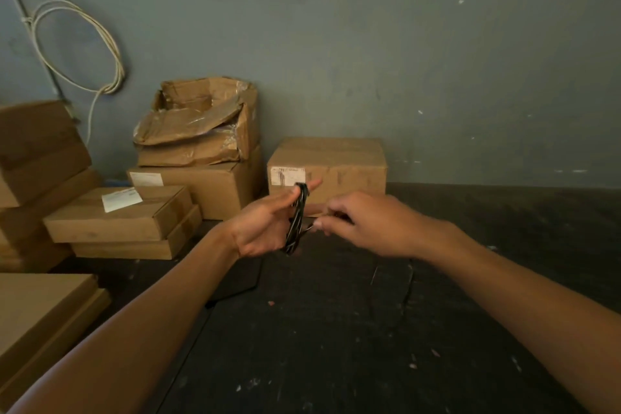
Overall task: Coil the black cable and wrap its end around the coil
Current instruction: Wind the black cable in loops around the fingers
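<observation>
Landmark: closed brown cardboard box with a white label [327, 165].
Far left of the box and higher: looped white cord [80, 44] hanging on the grey wall [369, 44].
In front of the box, left: my left hand [265, 228], holding the coiled black cable [295, 222] upright between thumb and fingers.
In front of the box, right: my right hand [366, 222], fingertips pinching the cable's loose end just beside the coil.

Black cable [297, 218], brown boxes [327, 167]
</observation>
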`<state>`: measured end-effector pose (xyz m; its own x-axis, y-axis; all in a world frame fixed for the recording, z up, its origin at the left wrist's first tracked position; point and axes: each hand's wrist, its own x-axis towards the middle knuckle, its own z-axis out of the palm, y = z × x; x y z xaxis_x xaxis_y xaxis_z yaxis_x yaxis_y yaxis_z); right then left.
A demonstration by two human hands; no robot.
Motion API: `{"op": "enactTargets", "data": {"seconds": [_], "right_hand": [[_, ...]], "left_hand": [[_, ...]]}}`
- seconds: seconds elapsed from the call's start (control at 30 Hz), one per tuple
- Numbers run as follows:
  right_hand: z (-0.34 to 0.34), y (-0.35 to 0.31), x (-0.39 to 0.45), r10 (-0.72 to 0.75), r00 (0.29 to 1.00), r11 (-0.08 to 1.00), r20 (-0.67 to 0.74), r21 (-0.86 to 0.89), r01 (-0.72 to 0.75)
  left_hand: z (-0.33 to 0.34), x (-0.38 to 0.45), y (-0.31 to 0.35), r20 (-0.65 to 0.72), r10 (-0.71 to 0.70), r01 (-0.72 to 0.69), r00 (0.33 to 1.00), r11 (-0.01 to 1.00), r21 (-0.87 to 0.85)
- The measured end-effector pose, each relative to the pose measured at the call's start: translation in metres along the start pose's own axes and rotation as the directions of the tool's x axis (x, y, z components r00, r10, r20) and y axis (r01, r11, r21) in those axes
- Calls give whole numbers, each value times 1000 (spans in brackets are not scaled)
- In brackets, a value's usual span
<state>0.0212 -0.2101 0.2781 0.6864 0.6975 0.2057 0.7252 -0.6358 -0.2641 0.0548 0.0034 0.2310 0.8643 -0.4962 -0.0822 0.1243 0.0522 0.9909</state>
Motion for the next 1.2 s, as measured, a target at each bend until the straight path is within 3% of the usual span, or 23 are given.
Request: {"op": "enactTargets", "data": {"seconds": [0.2,0.37,0.53,0.67,0.9,1.07,1.2], "right_hand": [[-36,17,15,38,999,982,-30,-183,-43],[-52,38,24,31,988,977,-154,-206,-62],[-45,53,27,6,987,997,-162,-72,-18],[-34,68,27,12,986,991,-164,136,10],[-7,78,20,15,980,898,-198,434,74],[16,76,18,64,975,835,-213,546,65],[40,73,13,4,987,851,-159,519,80]], "left_hand": [[12,-2,-12,61,-71,73,996,997,-25],[21,-5,-20,166,-184,167,969,979,114],[30,-9,-11,258,-195,173,946,979,105],[39,-12,6,384,-127,130,914,991,19],[58,-17,17,610,-31,111,792,989,-94],[63,-16,25,627,42,51,778,990,-129],[62,-15,38,607,119,-18,786,985,-169]]}}
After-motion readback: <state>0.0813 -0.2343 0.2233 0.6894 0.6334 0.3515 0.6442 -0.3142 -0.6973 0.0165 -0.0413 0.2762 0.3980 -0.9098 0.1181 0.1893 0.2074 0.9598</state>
